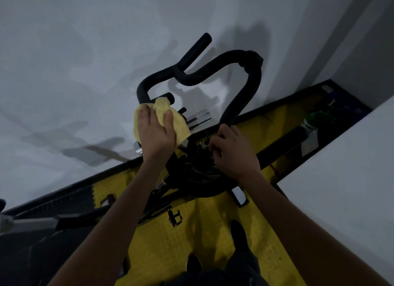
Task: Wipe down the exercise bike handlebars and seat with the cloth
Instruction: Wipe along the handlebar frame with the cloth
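Cloth [162,119] under left hand [154,132] on handlebars [234,93], right hand [233,153] gripping bar

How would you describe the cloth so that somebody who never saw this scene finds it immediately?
Find the black looping handlebars in front of the pale wall. Follow their left side down to where the left hand presses on the bar. The cloth is the pale yellow, soft rag under that hand, lighter than the bright yellow mat below.
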`<state>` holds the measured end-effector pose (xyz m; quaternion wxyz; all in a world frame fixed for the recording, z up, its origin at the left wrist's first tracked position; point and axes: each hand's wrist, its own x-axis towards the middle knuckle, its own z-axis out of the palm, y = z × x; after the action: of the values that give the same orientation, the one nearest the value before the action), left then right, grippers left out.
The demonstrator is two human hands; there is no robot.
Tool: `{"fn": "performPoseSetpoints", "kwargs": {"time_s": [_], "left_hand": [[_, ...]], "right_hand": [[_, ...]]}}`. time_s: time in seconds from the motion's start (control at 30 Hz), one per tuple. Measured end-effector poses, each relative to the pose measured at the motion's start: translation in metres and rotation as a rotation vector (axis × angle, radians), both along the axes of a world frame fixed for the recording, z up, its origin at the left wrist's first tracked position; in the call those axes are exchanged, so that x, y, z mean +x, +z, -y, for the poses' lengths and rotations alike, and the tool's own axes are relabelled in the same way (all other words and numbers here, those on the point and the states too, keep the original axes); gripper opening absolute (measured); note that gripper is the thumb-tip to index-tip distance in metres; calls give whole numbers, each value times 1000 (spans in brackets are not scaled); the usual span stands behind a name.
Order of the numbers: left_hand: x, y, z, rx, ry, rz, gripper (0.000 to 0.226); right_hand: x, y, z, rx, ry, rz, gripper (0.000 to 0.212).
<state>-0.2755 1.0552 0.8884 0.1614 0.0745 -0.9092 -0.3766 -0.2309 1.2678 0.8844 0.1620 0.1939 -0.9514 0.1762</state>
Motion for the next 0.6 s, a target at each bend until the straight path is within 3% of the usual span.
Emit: {"fn": "performPoseSetpoints", "kwargs": {"time_s": [0.23, 0.47, 0.6], "left_hand": [[-65, 8, 24, -158, 8, 173, 70], [-42, 15, 28, -154, -102, 144, 65], [-9, 15, 31, -129, -161, 79, 51]], "right_hand": [[-1, -1, 0, -31, 2, 20, 17], [2, 1, 0, -14, -2, 39, 16], [1, 2, 0, -4, -11, 47, 13]]}}
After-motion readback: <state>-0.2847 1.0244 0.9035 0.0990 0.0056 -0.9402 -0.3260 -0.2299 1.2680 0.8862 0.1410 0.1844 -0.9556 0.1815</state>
